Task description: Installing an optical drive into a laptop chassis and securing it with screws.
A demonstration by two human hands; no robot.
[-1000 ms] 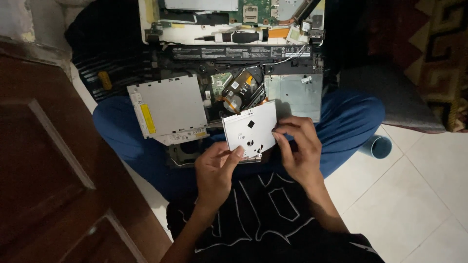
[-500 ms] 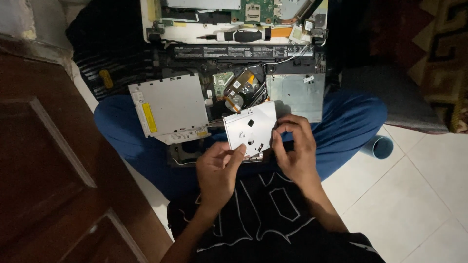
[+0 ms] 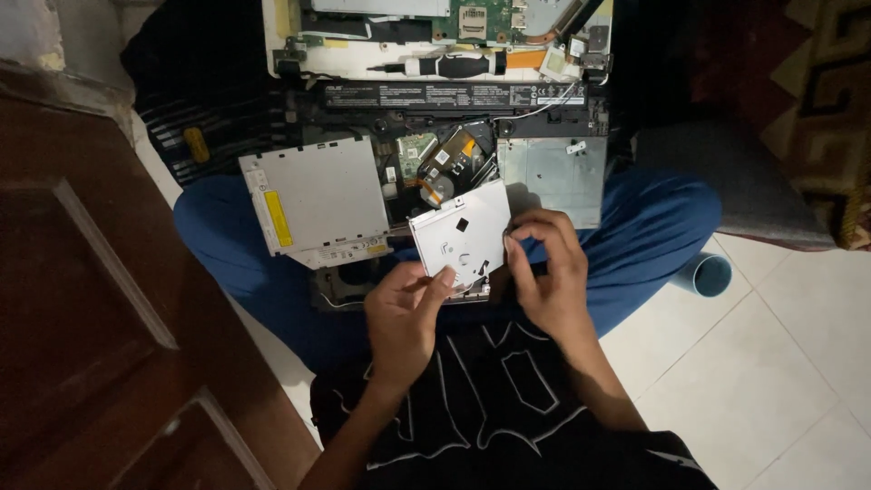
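Observation:
A square silver metal cover plate with small holes is held tilted over my lap. My left hand pinches its lower left edge, and my right hand grips its right edge. Beyond it lies an opened laptop chassis showing a green circuit board and orange flex cables. A silver optical drive with a yellow label rests on my left knee. Another grey metal plate sits to the right of the exposed parts.
A black-handled screwdriver lies across the laptop's upper part. A dark wooden door fills the left side. A blue cup stands on the white tiled floor at right, next to a patterned rug.
The metal cover plate has shifted slightly between my hands, and my fingers have adjusted along its edges. Nothing else has moved.

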